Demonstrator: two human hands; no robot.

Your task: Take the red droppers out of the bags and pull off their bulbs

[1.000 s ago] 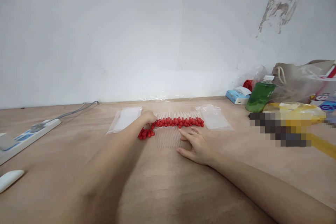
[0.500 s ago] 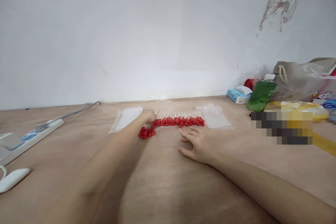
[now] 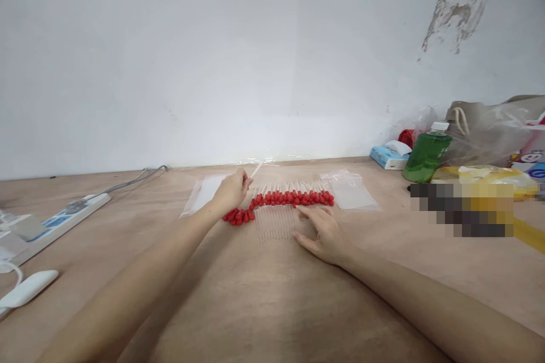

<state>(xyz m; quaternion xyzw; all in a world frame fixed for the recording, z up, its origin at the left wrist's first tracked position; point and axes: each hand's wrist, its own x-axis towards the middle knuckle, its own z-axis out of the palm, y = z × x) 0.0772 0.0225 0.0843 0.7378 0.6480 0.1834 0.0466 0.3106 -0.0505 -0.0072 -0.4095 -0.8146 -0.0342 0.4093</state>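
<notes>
A long row of red beads or tips (image 3: 293, 198) with pale sticks behind it lies across the middle of the table. More red pieces (image 3: 239, 216) lie at its left end. My left hand (image 3: 234, 188) is closed on a thin white stick (image 3: 256, 169), raised above the left part of the row. In front of the row lies a clear comb (image 3: 275, 223) with its teeth toward me. My right hand (image 3: 321, 233) rests at the comb's right edge, fingers apart, the fingertips near the red row.
Clear plastic bags lie left (image 3: 204, 193) and right (image 3: 349, 190) of the row. A power strip (image 3: 63, 224) and white plug-like device (image 3: 32, 289) are at left. At right stand a tissue pack (image 3: 388, 156), a green bottle (image 3: 427, 153) and yellow packaging (image 3: 489, 178).
My left hand has lifted up from the left end of the row, and a thin white stick now shows in its fingers. My right hand has barely moved.
</notes>
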